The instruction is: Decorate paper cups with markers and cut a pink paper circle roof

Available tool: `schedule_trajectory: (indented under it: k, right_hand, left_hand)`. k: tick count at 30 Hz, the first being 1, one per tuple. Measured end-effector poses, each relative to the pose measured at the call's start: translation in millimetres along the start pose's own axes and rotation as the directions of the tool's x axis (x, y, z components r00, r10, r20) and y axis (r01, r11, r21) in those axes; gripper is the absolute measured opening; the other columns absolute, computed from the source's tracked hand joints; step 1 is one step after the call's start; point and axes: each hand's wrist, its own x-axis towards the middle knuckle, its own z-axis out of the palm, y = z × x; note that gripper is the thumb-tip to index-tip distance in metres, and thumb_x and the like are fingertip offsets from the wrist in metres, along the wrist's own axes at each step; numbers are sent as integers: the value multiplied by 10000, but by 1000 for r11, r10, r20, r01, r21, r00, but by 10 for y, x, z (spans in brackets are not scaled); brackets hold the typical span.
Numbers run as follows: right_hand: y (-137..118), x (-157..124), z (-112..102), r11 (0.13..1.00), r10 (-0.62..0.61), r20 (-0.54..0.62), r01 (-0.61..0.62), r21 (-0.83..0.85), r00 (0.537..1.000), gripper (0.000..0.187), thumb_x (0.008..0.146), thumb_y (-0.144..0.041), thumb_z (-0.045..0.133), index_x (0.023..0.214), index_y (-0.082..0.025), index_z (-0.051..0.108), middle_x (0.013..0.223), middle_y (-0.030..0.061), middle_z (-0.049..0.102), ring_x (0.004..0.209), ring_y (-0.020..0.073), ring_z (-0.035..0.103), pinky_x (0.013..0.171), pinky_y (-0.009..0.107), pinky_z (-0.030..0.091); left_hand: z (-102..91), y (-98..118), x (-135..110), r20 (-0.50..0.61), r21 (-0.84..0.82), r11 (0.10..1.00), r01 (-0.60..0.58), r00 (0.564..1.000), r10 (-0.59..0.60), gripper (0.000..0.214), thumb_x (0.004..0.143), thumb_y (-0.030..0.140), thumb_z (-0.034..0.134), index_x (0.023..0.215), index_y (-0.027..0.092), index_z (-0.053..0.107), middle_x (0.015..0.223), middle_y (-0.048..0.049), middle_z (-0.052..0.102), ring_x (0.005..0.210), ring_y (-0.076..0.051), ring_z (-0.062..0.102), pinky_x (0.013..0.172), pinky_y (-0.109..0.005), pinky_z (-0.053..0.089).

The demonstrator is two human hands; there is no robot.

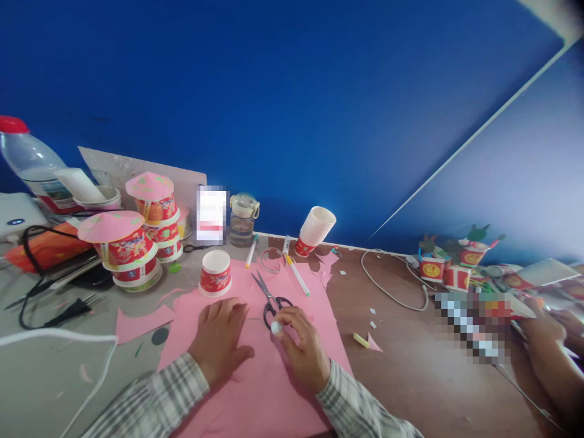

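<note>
Two hands of mine rest on the pink paper sheet point(255, 371), which lies flat on the table point(433, 377) directly before me. My left hand point(222, 339) lies palm down with the fingers spread and flat, gripping nothing; so placed, it appears to pin the sheet against slipping. My right hand point(305, 350) is curled, thumb and forefinger pinched closed on a small white object point(276, 328), held just beside the black handles of the scissors point(270, 299). The scissors lie on the sheet, blades partly parted and pointing away from me, within easy reach of the right hand. An upturned paper cup point(215, 273) stands at the sheet's far edge, near a white marker point(297, 275) and a tilted stack of cups point(314, 231). Finished cups with pink cone tops point(119, 243) are grouped to the left, clear of the working area.

What the white object is cannot be made out; my fingers cover much of it. The near edge of the sheet is cut off by the frame. Another person's hand point(545, 340) enters at right, largely cropped, and patches there are blurred out.
</note>
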Motion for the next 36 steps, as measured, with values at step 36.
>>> schedule_trajectory:
  k: [36]
  right_hand:
    - [33, -41, 68, 995, 86, 29, -88, 51, 996, 159, 760, -136, 576, 883, -226, 620, 904, 29, 639, 820, 197, 605, 703, 246, 495]
  left_hand:
    - [15, 110, -74, -11, 72, 997, 6, 1000, -5, 400, 453, 534, 623, 739, 272, 525, 798, 10, 531, 753, -249, 448, 707, -426, 247]
